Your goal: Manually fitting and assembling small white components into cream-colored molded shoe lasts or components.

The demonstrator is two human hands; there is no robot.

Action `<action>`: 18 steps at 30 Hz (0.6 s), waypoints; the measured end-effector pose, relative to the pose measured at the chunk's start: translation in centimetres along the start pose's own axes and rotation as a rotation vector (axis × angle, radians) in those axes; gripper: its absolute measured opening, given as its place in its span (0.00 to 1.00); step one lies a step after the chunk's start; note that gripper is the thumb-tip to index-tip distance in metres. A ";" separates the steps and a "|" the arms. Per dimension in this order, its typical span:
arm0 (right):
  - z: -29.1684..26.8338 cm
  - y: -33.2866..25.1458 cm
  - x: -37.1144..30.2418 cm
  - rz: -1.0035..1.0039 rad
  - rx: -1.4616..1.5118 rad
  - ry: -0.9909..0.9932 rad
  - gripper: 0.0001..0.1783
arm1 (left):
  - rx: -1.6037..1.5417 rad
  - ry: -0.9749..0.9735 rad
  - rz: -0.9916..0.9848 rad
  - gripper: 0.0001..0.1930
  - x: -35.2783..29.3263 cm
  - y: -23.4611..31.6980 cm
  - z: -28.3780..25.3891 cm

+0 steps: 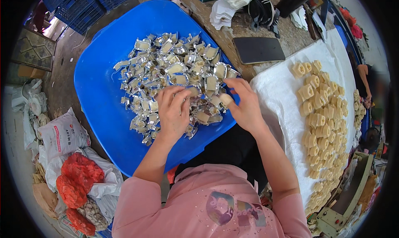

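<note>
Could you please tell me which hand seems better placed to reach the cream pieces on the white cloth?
Probably the right hand: it is nearer the white cloth and its cream pieces, while the left hand is farther off, over the blue tub.

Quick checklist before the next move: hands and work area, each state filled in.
1. Right hand pinching a cream piece: ok.
2. Left hand gripping the silver-and-cream piece at its fingertips: cannot tell.
3. Both hands over the blue tub: ok.
4. Silver-and-cream pieces lying singly: not ok, heaped together.
5. Phone outside the tub: ok, on the table.
6. Loose cream pieces on the white cloth: ok.
</note>
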State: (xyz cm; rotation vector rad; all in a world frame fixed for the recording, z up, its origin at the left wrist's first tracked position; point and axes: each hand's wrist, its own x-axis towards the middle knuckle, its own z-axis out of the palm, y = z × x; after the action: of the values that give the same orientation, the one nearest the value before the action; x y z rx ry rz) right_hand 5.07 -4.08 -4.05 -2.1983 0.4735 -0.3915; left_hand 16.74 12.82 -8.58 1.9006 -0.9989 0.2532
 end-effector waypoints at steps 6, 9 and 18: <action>4.0 0.2 6.2 -0.075 -0.203 -0.071 0.24 | -0.022 -0.117 -0.086 0.12 0.5 -0.4 0.8; 4.3 1.2 7.5 -0.005 -0.133 -0.188 0.24 | -0.076 -0.128 -0.170 0.12 0.3 -0.6 1.0; 4.8 3.3 7.4 -0.162 -0.136 -0.058 0.15 | -0.062 -0.013 -0.160 0.13 2.1 -0.8 0.7</action>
State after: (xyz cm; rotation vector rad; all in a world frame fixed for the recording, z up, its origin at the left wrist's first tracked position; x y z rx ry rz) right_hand 12.99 -6.19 -8.76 -2.3823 0.2989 -0.3900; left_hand 18.52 11.33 -8.38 1.9153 -0.8480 0.1158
